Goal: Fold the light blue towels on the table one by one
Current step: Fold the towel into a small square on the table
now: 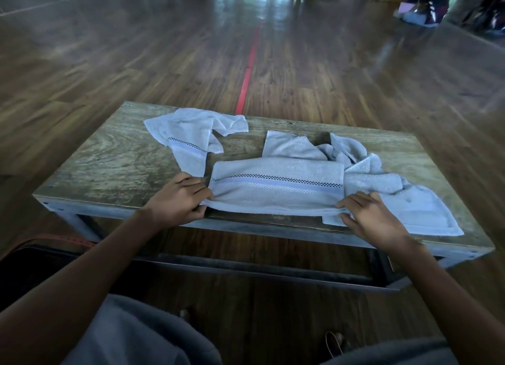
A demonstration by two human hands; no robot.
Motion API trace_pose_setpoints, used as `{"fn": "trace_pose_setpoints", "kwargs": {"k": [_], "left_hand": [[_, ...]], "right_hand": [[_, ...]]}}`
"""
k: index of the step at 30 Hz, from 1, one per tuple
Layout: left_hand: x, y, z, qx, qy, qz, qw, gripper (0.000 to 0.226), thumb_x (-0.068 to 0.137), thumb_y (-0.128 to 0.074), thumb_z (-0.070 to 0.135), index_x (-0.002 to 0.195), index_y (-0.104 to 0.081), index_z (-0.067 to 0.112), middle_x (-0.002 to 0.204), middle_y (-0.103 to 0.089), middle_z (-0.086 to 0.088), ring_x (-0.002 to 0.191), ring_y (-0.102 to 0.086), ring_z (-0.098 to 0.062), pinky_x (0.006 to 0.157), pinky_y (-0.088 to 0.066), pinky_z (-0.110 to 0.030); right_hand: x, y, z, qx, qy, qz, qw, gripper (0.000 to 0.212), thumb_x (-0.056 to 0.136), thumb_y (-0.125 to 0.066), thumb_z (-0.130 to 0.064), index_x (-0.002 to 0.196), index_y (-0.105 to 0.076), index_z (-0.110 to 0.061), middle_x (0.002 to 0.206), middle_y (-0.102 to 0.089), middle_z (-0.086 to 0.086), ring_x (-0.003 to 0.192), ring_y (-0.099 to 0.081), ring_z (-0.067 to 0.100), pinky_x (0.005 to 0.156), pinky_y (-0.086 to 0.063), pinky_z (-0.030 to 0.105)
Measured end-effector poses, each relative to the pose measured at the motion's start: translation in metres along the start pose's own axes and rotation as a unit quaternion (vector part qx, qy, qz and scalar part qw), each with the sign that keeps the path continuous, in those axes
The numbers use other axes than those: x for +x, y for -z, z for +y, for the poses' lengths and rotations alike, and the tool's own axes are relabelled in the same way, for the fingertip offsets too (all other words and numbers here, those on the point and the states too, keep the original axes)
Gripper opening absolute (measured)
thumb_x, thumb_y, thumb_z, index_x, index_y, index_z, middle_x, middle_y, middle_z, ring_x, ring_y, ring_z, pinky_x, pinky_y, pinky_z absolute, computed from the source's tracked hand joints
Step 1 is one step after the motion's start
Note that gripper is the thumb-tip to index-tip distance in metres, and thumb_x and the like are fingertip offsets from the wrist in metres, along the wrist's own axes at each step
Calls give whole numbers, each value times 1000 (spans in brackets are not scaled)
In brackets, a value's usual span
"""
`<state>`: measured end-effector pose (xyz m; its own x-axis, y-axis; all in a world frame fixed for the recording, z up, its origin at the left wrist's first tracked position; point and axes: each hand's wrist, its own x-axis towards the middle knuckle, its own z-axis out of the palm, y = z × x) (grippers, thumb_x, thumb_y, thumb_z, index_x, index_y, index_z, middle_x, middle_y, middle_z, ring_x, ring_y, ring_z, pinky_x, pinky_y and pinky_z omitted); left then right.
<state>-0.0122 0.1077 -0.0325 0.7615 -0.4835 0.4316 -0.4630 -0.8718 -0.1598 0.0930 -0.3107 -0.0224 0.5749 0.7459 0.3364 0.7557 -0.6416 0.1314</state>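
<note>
Item under inspection: the front towel (276,187), which is lying flat along the near edge of the desk (109,159), striped band facing up, already doubled over on itself.

The left hand (180,200) is gripping the near left corner with curled fingers. The right hand (374,217) is pinching the layered edge at the near right corner, cloth showing between its fingers (the thumb is hidden, so how firm the grip is cannot be judged).

Two other lots are waiting unfolded: a crumpled towel (188,135) at the far left, and a rumpled heap (363,168) at the right, which is touching the front towel's right end and running under the right hand.

Judgement: the fold is partly done. To do it well, both hands should be lifting only the front towel's layers, pulling the edge taut and level, and laying it corner to corner. The right hand is risking catching the heap beneath; separating them first is advisable.
</note>
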Motion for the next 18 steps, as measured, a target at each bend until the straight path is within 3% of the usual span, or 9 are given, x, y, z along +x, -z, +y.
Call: {"fn": "trace_pose_setpoints", "kwargs": {"k": [5, 7, 9, 12, 15, 18], "left_hand": [[-13, 5, 4, 25, -13, 3, 1000, 15, 77, -57, 14, 87, -68, 15, 75, -68, 2, 72, -63, -20, 77, -38, -32], [-15, 3, 5, 45, -12, -12, 999, 13, 78, -58, 16, 86, -69, 15, 73, -68, 1, 71, -64, -21, 76, -38, -33], [-15, 2, 9, 62, -10, -23, 998, 14, 81, -56, 19, 85, -69, 15, 74, -68, 1, 72, -64, -21, 75, -36, -34], [-14, 1, 16, 83, 0, -37, 996, 18, 83, -55, 26, 82, -67, 13, 75, -66, -1, 71, -63, -23, 75, -36, -33], [-16, -2, 20, 105, -5, -86, 991, 36, 78, -65, 46, 85, -65, 10, 79, -64, -5, 72, -62, -24, 74, -38, -35], [-13, -3, 20, 111, -21, -106, 988, 42, 64, -83, 39, 83, -61, 9, 78, -62, -7, 68, -62, -25, 72, -34, -34]], "right_hand": [[-13, -8, -3, -33, 32, 17, 999, 11, 80, -71, -13, 89, -69, -7, 79, -69, 8, 72, -66, 28, 69, -40, 36], [-16, -13, -5, -53, 36, 25, 998, 24, 87, -49, -22, 90, -68, -7, 82, -68, 8, 73, -65, 28, 71, -35, 35], [-17, -15, -8, -76, 35, 20, 996, 33, 88, -41, -27, 91, -68, -8, 86, -68, 8, 75, -64, 28, 71, -33, 35], [-21, -16, -12, -96, 31, 4, 995, 34, 90, -41, -31, 93, -67, -10, 89, -66, 7, 78, -63, 28, 70, -33, 36], [-22, -14, -13, -97, 24, -10, 995, 41, 88, -42, -41, 93, -68, -9, 89, -66, 7, 78, -63, 27, 69, -33, 36], [-23, -13, -14, -106, 40, -31, 993, 47, 81, -43, -47, 94, -66, -9, 90, -65, 8, 80, -61, 27, 71, -32, 34]]}}
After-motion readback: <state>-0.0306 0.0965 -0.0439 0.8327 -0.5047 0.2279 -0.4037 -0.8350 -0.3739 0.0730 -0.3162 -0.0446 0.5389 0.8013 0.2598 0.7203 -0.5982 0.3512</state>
